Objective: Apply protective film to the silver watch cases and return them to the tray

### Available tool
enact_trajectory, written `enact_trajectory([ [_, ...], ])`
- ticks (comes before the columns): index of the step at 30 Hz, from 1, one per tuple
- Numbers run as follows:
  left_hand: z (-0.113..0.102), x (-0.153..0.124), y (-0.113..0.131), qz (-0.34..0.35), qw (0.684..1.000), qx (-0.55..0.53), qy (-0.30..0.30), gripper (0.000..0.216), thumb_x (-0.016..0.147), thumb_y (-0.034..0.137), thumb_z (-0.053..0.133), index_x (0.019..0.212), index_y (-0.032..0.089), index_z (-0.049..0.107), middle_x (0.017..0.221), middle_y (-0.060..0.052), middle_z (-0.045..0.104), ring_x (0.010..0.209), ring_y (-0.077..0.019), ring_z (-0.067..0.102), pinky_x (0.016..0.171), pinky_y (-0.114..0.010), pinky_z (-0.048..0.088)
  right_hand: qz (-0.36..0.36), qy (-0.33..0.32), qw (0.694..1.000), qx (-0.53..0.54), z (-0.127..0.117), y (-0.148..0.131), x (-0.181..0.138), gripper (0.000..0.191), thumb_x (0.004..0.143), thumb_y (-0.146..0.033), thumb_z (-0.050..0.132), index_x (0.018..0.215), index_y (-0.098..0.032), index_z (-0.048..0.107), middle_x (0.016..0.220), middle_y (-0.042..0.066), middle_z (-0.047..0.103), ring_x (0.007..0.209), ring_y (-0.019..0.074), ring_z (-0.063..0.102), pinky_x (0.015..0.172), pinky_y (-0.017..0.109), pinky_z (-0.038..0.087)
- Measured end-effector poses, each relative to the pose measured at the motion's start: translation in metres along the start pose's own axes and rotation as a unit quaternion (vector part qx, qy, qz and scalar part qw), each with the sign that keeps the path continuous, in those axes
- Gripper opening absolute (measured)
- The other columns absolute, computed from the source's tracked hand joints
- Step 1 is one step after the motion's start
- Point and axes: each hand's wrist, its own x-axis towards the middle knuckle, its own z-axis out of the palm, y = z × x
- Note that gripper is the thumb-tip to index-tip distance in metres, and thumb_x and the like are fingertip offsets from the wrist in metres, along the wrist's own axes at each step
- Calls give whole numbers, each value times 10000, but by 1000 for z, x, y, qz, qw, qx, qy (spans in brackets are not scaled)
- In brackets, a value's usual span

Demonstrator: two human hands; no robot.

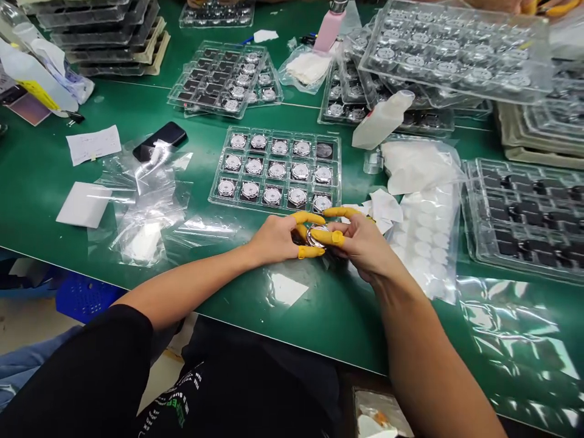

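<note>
Between my two hands is a round, silvery watch case (316,237), partly covered by fingers. My left hand (292,238), with yellow finger cots, grips it from the left. On the other side my right hand (353,237), also in yellow finger cots, pinches it with thumb and fingers. Just beyond the hands lies a clear plastic tray (262,207) with rows of similar round watch pieces; its far right compartment (324,150) looks darker than the others. White paper scraps (385,207) lie beside my right hand.
Clear film (150,201), a phone (160,140) and a white pad (83,204) lie left. A plastic bottle (382,121), a sheet of white round pads (422,243) and another tray (474,243) are right. Trays stack (456,55) at back right; a pink bottle (329,30) stands behind.
</note>
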Motion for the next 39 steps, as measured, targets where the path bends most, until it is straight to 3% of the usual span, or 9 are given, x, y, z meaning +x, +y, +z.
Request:
enact_trajectory([
  [6,-1,-1,-2,-19,999,21,23,544,696,266,840,1219,210,700,827,11,744,711,-122,671,773,-287,585,-27,-23,998,44,1,13,12,849,408,-392,1020,1094,-241,542,674,-76,607,501,86,481,456,221,332],
  [10,0,1,-5,-5,998,16,63,520,679,252,855,1179,215,718,778,30,718,674,-107,652,761,-280,597,-156,73,982,-72,-4,26,16,562,656,-532,881,1051,-238,611,866,33,678,705,180,596,634,342,493],
  [15,-1,4,-4,-43,994,-73,70,558,669,200,858,1205,194,703,831,2,731,736,-111,701,835,-301,620,-274,320,811,-406,-44,34,43,210,838,-379,665,887,-182,720,973,155,654,978,332,584,909,543,472],
  [19,-2,7,-1,-67,989,-108,74,594,642,164,866,1209,181,687,873,-10,734,795,-108,709,860,-284,611,-262,305,802,-441,-58,30,46,187,849,-329,645,857,-186,765,812,127,629,893,329,574,849,535,472],
  [23,-2,7,-1,-76,987,-119,75,595,628,161,872,1194,166,688,823,1,718,735,-100,684,773,-258,596,-392,207,833,-330,-33,20,22,149,868,-367,735,965,-258,760,831,59,683,758,227,577,714,407,483],
  [26,-2,7,-3,-76,990,-103,51,569,620,117,839,1171,165,707,803,7,713,697,-90,661,710,-231,565,-485,103,805,-324,-9,17,12,40,889,-266,708,907,-264,744,803,38,693,722,197,575,647,367,462],
  [30,-3,7,-4,-74,991,-100,51,551,641,144,822,1180,164,710,796,5,712,675,-89,648,671,-223,548,-525,146,753,-368,-1,20,14,125,880,-184,675,904,-266,766,801,44,682,733,203,553,642,375,440],
  [35,-3,6,-4,-80,993,-77,40,561,626,129,805,1179,163,718,816,-3,714,685,-96,655,681,-231,552,-531,97,769,-341,-8,22,16,142,880,-176,686,909,-280,777,839,32,682,762,191,567,679,371,448],
  [39,-3,6,-4,-78,993,-73,47,550,654,188,822,1193,169,712,790,5,705,652,-94,649,651,-225,541,-510,147,782,-326,-7,24,18,77,870,-232,730,879,-279,790,805,25,676,732,185,548,669,367,419],
])
